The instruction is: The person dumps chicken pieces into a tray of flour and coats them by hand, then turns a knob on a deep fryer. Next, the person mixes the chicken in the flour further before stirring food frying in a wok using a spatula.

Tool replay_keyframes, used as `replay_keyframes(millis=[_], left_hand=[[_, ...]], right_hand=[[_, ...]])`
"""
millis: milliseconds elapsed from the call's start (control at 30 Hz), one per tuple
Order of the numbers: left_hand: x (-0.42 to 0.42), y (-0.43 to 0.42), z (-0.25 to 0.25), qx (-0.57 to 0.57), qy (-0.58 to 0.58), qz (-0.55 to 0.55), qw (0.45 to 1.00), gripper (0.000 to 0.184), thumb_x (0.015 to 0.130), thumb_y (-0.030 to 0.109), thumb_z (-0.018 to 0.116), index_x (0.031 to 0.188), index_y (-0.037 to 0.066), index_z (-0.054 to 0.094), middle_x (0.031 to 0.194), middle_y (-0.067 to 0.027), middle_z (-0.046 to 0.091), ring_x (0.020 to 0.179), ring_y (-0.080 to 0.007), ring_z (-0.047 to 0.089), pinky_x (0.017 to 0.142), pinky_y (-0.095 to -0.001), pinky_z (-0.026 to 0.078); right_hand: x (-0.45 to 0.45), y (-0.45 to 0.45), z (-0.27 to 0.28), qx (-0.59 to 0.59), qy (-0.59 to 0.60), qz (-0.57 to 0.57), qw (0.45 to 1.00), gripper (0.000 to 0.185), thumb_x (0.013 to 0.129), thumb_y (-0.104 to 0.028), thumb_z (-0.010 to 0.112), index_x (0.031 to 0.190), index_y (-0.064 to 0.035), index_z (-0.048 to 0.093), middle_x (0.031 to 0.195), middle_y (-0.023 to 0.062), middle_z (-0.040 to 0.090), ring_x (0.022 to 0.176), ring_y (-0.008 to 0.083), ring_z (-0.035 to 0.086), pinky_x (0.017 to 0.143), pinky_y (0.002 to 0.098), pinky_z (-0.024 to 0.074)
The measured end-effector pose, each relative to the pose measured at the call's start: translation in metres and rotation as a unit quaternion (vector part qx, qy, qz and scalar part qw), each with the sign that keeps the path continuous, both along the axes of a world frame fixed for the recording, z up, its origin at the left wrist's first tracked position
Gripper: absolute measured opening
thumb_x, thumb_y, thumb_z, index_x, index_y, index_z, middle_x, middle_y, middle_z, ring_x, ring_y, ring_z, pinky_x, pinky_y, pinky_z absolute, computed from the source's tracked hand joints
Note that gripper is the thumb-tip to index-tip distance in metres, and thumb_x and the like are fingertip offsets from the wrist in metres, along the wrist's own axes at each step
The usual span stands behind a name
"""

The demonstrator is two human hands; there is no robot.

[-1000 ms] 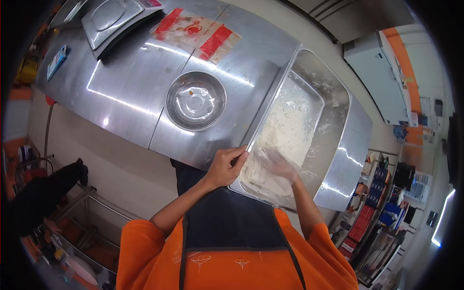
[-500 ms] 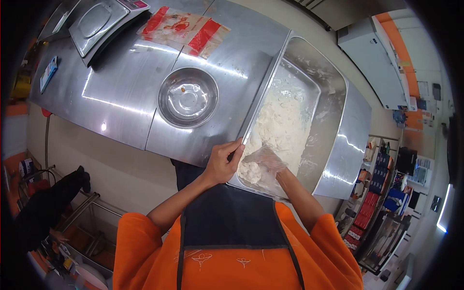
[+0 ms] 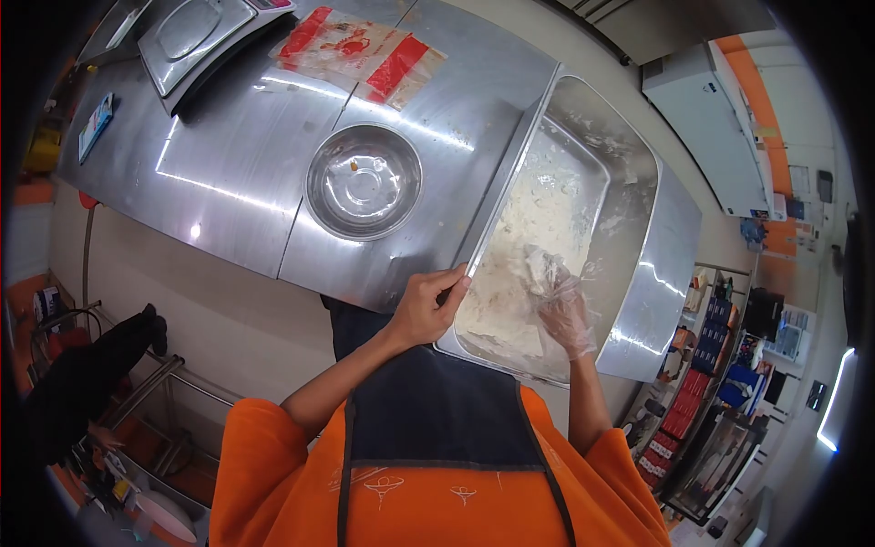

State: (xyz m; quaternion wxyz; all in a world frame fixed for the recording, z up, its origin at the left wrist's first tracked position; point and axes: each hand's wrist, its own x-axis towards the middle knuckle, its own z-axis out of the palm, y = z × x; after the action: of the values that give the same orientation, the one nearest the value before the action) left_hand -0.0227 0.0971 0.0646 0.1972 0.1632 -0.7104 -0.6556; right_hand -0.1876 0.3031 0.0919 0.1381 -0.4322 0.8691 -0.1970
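A deep rectangular steel pan (image 3: pixel 629 210) sits in front of me, with pale, floury dough (image 3: pixel 550 205) spread over its bottom. My left hand (image 3: pixel 427 305) is closed on the pan's near left rim, thumb and fingers pinching the edge. My right hand (image 3: pixel 565 314), in a clear plastic glove, is inside the pan toward its right wall. Its fingers are wrapped round a sticky clump of dough (image 3: pixel 540 266); the glove and the dough partly hide the fingertips.
Left of the pan stands a round steel bowl (image 3: pixel 365 221) with a small orange bit inside. A red-and-clear plastic bag (image 3: pixel 365 55) lies behind it. A scale (image 3: pixel 196 41) and a blue packet (image 3: pixel 96 128) are farther left. Someone's dark-clothed arm (image 3: pixel 100 356) shows at the left.
My right hand has moved from the pan's near left corner up and to the right, with dough in its fingers. My left hand stays on the rim. The view has shifted slightly.
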Motion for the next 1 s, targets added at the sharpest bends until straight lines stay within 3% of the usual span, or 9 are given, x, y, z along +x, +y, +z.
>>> replay_keyframes(millis=[267, 367, 467, 533, 600, 667, 833, 933, 1000], left_hand=[[0.001, -0.003, 0.003, 0.011, -0.023, -0.014, 1.0, 0.026, 0.095, 0.008, 0.059, 0.115, -0.007, 0.063, 0.07, -0.0164, 0.061, 0.055, -0.0124, 0.049, 0.053, -0.0283, 0.041], [0.001, -0.004, 0.007, 0.007, -0.029, -0.015, 0.999, 0.025, 0.095, 0.008, 0.058, 0.115, -0.006, 0.063, 0.069, -0.0169, 0.06, 0.054, -0.0144, 0.05, 0.052, -0.029, 0.041], [0.0, -0.001, 0.004, -0.004, -0.005, -0.002, 1.0, 0.025, 0.095, 0.008, 0.056, 0.114, -0.007, 0.062, 0.067, -0.0175, 0.057, 0.051, -0.0183, 0.052, 0.051, -0.0304, 0.041], [0.001, 0.0, 0.005, 0.0, -0.01, 0.002, 1.0, 0.024, 0.095, 0.008, 0.056, 0.114, -0.007, 0.062, 0.067, -0.0172, 0.057, 0.051, -0.0177, 0.051, 0.051, -0.0302, 0.041], [0.001, 0.002, -0.001, -0.011, 0.002, 0.007, 1.0, 0.025, 0.095, 0.008, 0.057, 0.114, -0.007, 0.062, 0.066, -0.0169, 0.057, 0.051, -0.0174, 0.051, 0.051, -0.03, 0.041], [0.0, 0.0, -0.002, -0.017, 0.004, 0.008, 1.0, 0.025, 0.095, 0.008, 0.057, 0.115, -0.007, 0.062, 0.066, -0.0168, 0.057, 0.051, -0.0171, 0.051, 0.05, -0.03, 0.041], [0.001, -0.003, 0.006, 0.006, -0.039, -0.008, 0.999, 0.025, 0.094, 0.009, 0.061, 0.113, -0.007, 0.064, 0.069, -0.0149, 0.062, 0.055, -0.0109, 0.049, 0.051, -0.0282, 0.039], [0.0, -0.001, 0.003, 0.004, -0.018, 0.007, 1.0, 0.025, 0.094, 0.008, 0.059, 0.112, -0.007, 0.063, 0.066, -0.0182, 0.058, 0.05, -0.0164, 0.051, 0.049, -0.0304, 0.04], [0.001, 0.001, 0.0, -0.001, -0.03, 0.019, 0.999, 0.025, 0.094, 0.009, 0.059, 0.112, -0.007, 0.064, 0.069, -0.0186, 0.06, 0.05, -0.0163, 0.051, 0.049, -0.0302, 0.04]], right_hand=[[0.009, -0.027, 0.058, -0.041, -0.105, -0.02, 0.993, 0.052, 0.077, -0.006, 0.071, 0.127, -0.0038, 0.057, 0.124, 0.0187, 0.06, 0.109, 0.0335, 0.058, 0.093, 0.0364, 0.0462], [0.007, -0.047, 0.072, -0.095, -0.328, -0.123, 0.932, 0.044, 0.086, -0.011, 0.068, 0.127, -0.0025, 0.057, 0.123, 0.0174, 0.062, 0.113, 0.0249, 0.059, 0.088, 0.0341, 0.0488], [-0.033, -0.069, 0.061, 0.041, -0.234, -0.029, 0.971, 0.042, 0.087, -0.005, 0.065, 0.127, 0.0004, 0.055, 0.123, 0.0138, 0.061, 0.108, 0.0214, 0.06, 0.084, 0.0316, 0.05], [-0.063, -0.078, 0.004, 0.017, -0.03, 0.102, 0.994, 0.036, 0.092, -0.005, 0.057, 0.127, 0.001, 0.055, 0.119, 0.0161, 0.061, 0.107, 0.0245, 0.06, 0.084, 0.0336, 0.0499], [-0.069, -0.101, -0.069, -0.243, -0.08, 0.062, 0.965, 0.027, 0.094, -0.02, 0.059, 0.109, 0.0025, 0.062, 0.097, 0.0198, 0.069, 0.082, 0.0287, 0.066, 0.071, 0.0367, 0.0512], [-0.048, -0.1, -0.097, -0.179, -0.024, 0.075, 0.981, 0.022, 0.095, -0.017, 0.055, 0.102, 0.0025, 0.062, 0.09, 0.0229, 0.065, 0.079, 0.033, 0.064, 0.069, 0.041, 0.0484], [-0.003, -0.06, -0.053, 0.015, -0.22, 0.153, 0.963, 0.023, 0.098, -0.013, 0.046, 0.094, 0.0021, 0.063, 0.097, 0.0248, 0.061, 0.079, 0.0347, 0.059, 0.067, 0.0466, 0.0445], [-0.017, -0.025, -0.047, -0.131, -0.206, 0.081, 0.966, 0.02, 0.097, -0.012, 0.046, 0.096, 0.0022, 0.061, 0.099, 0.0248, 0.062, 0.077, 0.0348, 0.057, 0.07, 0.0452, 0.0452], [-0.054, 0.001, -0.062, -0.046, -0.045, 0.023, 0.998, 0.022, 0.096, -0.011, 0.045, 0.105, 0.0033, 0.059, 0.102, 0.0241, 0.061, 0.08, 0.0346, 0.056, 0.075, 0.0445, 0.0451]])
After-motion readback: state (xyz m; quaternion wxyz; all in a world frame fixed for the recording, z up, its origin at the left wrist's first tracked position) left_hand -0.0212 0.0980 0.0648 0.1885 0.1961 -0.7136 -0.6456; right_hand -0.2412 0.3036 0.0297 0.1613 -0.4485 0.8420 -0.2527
